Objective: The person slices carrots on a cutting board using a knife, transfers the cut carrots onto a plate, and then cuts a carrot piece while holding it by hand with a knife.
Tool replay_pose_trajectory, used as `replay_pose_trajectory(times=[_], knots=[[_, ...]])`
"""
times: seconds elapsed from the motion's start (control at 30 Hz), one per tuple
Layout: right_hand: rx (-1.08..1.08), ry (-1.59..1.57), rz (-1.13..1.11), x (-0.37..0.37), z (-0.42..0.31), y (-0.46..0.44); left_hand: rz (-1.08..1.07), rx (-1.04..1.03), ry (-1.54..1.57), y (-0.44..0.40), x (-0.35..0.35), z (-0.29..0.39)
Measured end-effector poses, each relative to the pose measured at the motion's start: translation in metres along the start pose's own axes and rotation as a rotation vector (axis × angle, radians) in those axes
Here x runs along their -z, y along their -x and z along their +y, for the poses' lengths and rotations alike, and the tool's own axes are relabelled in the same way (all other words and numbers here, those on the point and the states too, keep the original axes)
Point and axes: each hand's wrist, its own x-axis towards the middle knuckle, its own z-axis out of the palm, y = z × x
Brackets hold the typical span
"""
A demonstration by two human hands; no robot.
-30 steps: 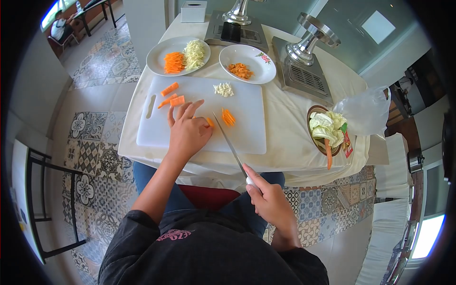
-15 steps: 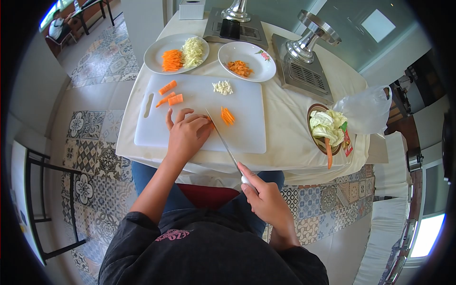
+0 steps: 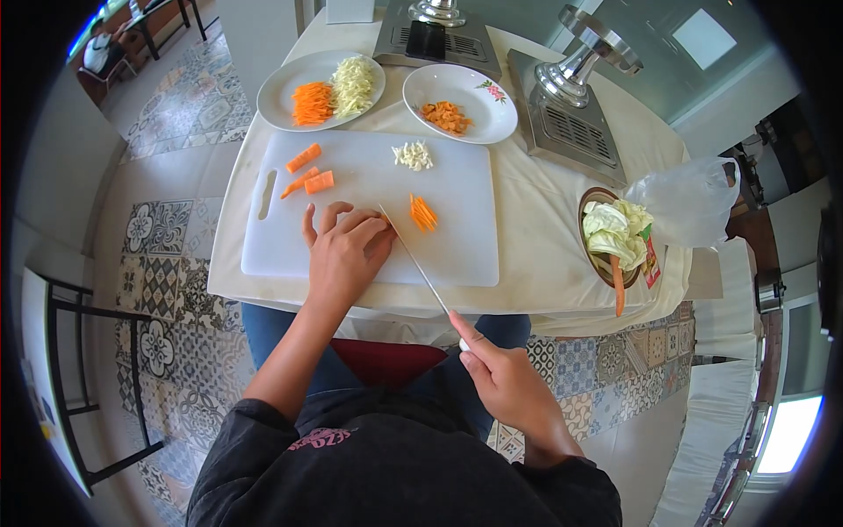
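On the white cutting board [image 3: 290, 237], my left hand [image 3: 349, 250] is closed with its fingertips pressing down a carrot piece mostly hidden beneath them. A kitchen knife [image 3: 417, 263] is held by its white handle in my right hand [image 3: 511, 382]. Its blade slants up and left, the tip beside my left fingertips. Right of the blade lies a small pile of carrot sticks [image 3: 422, 212]. Thick carrot chunks [image 3: 320, 181] rest beyond my left hand, and finely chopped white bits [image 3: 413, 156] sit near the board's far edge.
Behind the board stand an oval plate [image 3: 275, 95] of shredded carrot and cabbage, and a flowered dish [image 3: 426, 88] of orange pieces. Two metal stoves [image 3: 575, 140], a phone [image 3: 427, 39], a bowl of cabbage [image 3: 606, 230] and a plastic bag [image 3: 689, 202] are farther out.
My right hand and the knife handle have shifted slightly down and to the right. My left hand stays on the carrot piece. The whole view has moved a little.
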Motion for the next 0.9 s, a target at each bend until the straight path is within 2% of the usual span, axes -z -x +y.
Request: replay_pose_trajectory(times=[0.1,0.27,0.5,0.7,0.8,0.9], knots=[[-0.080,-0.046,-0.046,0.008,-0.003,0.003,-0.002,0.008,0.027,0.000,0.000,-0.001],[-0.020,-0.039,-0.007,-0.003,-0.001,-0.020,0.002,-0.010,0.027,0.000,-0.001,-0.003],[0.201,0.008,0.118,-0.028,0.014,-0.058,-0.003,-0.005,0.038,0.001,-0.001,-0.005],[0.120,0.110,0.096,-0.032,0.011,-0.041,0.008,0.015,0.008,0.002,-0.002,-0.005],[0.171,0.079,0.137,-0.029,0.015,-0.027,0.017,0.021,0.009,0.004,-0.002,-0.005],[-0.042,0.083,0.007,-0.006,0.002,-0.011,0.022,0.013,0.031,0.002,-0.001,-0.004]])
